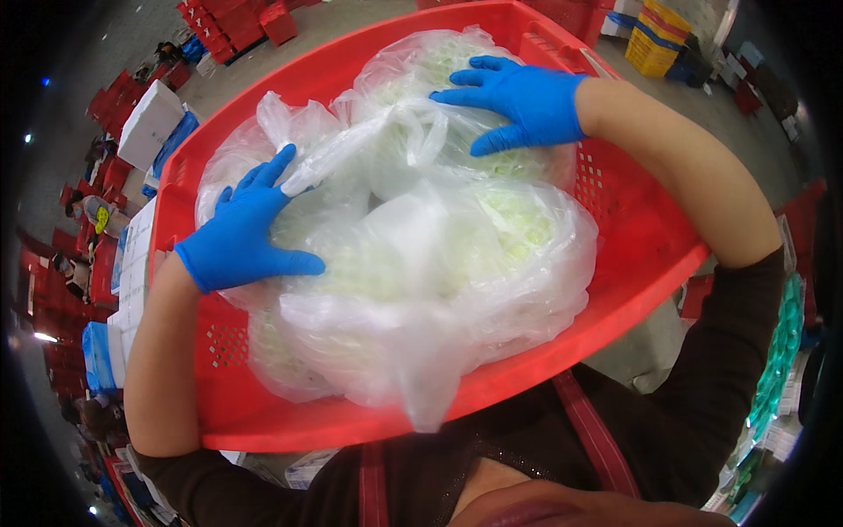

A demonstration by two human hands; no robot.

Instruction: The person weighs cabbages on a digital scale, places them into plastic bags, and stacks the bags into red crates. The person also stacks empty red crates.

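Note:
A large red perforated crate [632, 299] fills the middle, holding several translucent plastic bags [439, 263] of pale green contents, with crumpled, knotted tops. Both my hands wear blue gloves. My left hand [239, 230] lies spread on the bags at the crate's left side, its fingertips beside a twisted bag top [312, 162]. My right hand [518, 110] rests with fingers apart on the upper right bag [448, 61]. Neither hand visibly grips anything. What exactly is inside the bags is blurred by the plastic.
Two people [105, 215] [75, 277] are among red crates at the far left. White foam boxes [145, 123] and blue packages [101, 356] line that side. Red crates [219, 26] and yellow bins [654, 39] stand behind. Green plastic material [773, 351] is at the right, above a grey floor.

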